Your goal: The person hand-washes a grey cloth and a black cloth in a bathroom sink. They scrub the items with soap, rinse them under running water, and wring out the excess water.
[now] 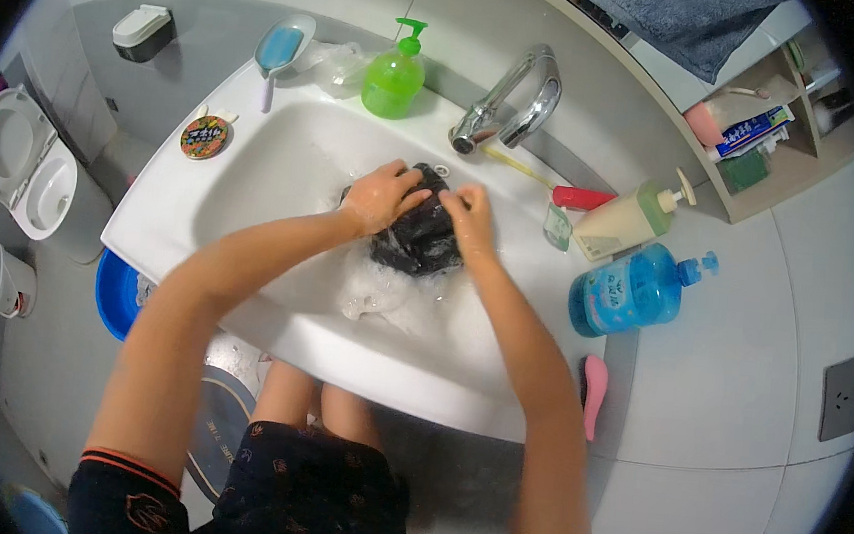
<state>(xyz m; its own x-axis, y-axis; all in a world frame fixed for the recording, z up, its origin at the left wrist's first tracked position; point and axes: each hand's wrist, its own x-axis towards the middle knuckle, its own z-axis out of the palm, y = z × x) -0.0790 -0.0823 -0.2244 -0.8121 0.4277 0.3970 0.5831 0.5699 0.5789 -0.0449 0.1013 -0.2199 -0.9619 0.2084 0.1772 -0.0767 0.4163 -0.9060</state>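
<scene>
A wet black cloth item (417, 238) lies bunched in the white sink basin (253, 188), with soap suds (384, 299) around its near side. What kind of garment or cloth it is, I cannot tell. My left hand (382, 199) grips its upper left part with curled fingers. My right hand (471, 222) has its fingers bent onto the upper right edge of the same cloth. The chrome faucet (508, 108) stands just beyond both hands, and no water is seen running from it.
A green pump bottle (395, 76), a blue soap on a dish (282, 47) and a round tin (204, 137) stand along the sink's left and back rim. At right are a cream pump bottle (623, 222), a blue pump bottle (631, 291) and a pink brush (593, 396).
</scene>
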